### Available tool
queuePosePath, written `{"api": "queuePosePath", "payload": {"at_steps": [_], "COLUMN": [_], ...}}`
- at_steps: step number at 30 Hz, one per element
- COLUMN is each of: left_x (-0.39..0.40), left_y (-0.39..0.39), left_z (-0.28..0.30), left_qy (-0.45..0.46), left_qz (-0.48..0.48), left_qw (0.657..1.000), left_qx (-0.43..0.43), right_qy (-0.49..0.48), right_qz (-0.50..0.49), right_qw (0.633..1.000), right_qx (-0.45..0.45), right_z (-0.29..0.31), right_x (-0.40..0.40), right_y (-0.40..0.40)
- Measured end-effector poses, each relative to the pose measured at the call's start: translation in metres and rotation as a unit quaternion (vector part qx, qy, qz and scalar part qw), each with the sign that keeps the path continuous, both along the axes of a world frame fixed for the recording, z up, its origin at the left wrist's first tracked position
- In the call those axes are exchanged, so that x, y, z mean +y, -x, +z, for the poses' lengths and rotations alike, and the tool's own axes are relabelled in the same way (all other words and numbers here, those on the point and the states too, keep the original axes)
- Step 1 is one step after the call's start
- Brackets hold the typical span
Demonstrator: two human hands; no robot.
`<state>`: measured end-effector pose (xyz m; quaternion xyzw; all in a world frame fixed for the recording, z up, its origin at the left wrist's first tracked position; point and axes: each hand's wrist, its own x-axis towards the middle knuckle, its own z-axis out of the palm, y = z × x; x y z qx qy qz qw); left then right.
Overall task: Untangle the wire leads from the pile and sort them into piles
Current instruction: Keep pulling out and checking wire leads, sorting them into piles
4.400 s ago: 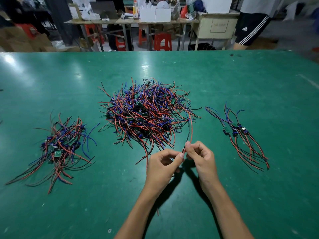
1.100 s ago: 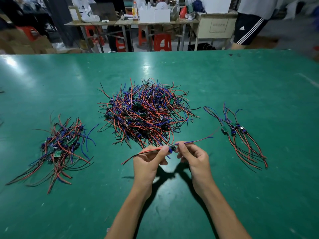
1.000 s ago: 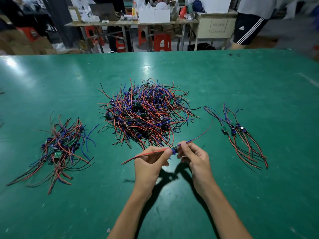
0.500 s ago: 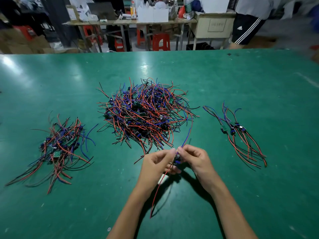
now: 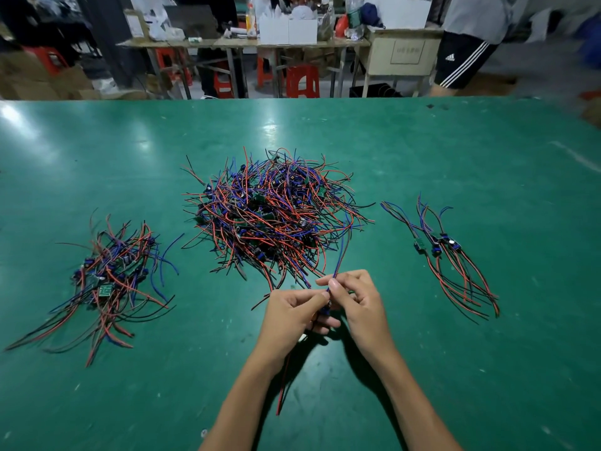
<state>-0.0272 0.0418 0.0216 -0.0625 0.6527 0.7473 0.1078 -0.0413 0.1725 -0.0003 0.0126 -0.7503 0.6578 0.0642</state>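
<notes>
A big tangled pile of red, blue and black wire leads (image 5: pixel 276 213) lies mid-table. A smaller sorted pile (image 5: pixel 107 281) lies to the left, and a thin sorted bunch (image 5: pixel 445 255) to the right. Just in front of the big pile, my left hand (image 5: pixel 292 317) and my right hand (image 5: pixel 357 304) pinch one wire lead (image 5: pixel 340 255) between them, held upright. Its blue end rises toward the big pile and its red end hangs down between my forearms. The small part at its middle is mostly hidden by my fingers.
The green table (image 5: pixel 422 151) stretches wide around the piles. Beyond its far edge stand work tables with boxes (image 5: pixel 287 30), red stools (image 5: pixel 302 81) and a person in black shorts (image 5: pixel 461 56).
The lead, held roughly level a second ago, has been turned upright. Its red end now hangs below my hands and its blue end points up. The three piles have not moved.
</notes>
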Motion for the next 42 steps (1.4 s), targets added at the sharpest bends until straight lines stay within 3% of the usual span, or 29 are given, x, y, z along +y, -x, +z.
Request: {"api": "queuePosePath", "payload": {"at_steps": [5,15,17,19,21,22,24,27,29,32,36,42], "left_x": [0.002,-0.011,-0.011,-0.010,-0.010,-0.010,-0.013,-0.014,-0.013,-0.017,-0.021,-0.025], "left_y": [-0.001,-0.002,0.000,0.001,0.002,0.002,0.004,0.005,0.006,0.006,0.005,0.007], "left_z": [0.001,0.000,0.001,0.001,0.000,-0.001,-0.003,-0.005,-0.005,-0.006,-0.008,-0.010], "left_qy": [0.037,0.032,0.041,0.053,0.061,0.059,0.041,0.017,-0.002,-0.020,-0.016,0.021], "left_qz": [0.001,-0.131,-0.147,-0.157,-0.157,-0.150,-0.127,-0.109,-0.102,-0.109,-0.128,-0.127], "left_qw": [0.999,0.991,0.988,0.986,0.986,0.987,0.991,0.994,0.995,0.994,0.991,0.991], "left_qx": [0.018,-0.021,-0.019,-0.017,-0.017,-0.018,-0.017,0.006,0.019,0.023,0.026,0.038], "right_qy": [-0.052,0.170,0.300,0.450,0.532,0.533,0.461,0.257,0.155,0.128,0.237,0.252], "right_qz": [-0.059,-0.195,-0.191,-0.154,-0.124,-0.109,-0.062,0.011,0.049,0.014,-0.051,-0.053], "right_qw": [0.997,0.964,0.930,0.870,0.821,0.823,0.873,0.960,0.983,0.991,0.968,0.963], "right_qx": [0.000,-0.059,-0.092,-0.134,-0.165,-0.167,-0.146,-0.111,-0.084,-0.046,-0.069,-0.082], "right_z": [0.000,0.012,0.015,0.017,0.018,0.017,0.016,0.010,0.004,0.003,0.011,0.011], "right_x": [-0.017,0.009,0.015,0.019,0.021,0.021,0.017,0.004,-0.005,-0.007,0.005,0.010], "right_y": [-0.001,0.026,0.027,0.027,0.025,0.024,0.022,0.012,0.003,0.000,0.004,0.003]}}
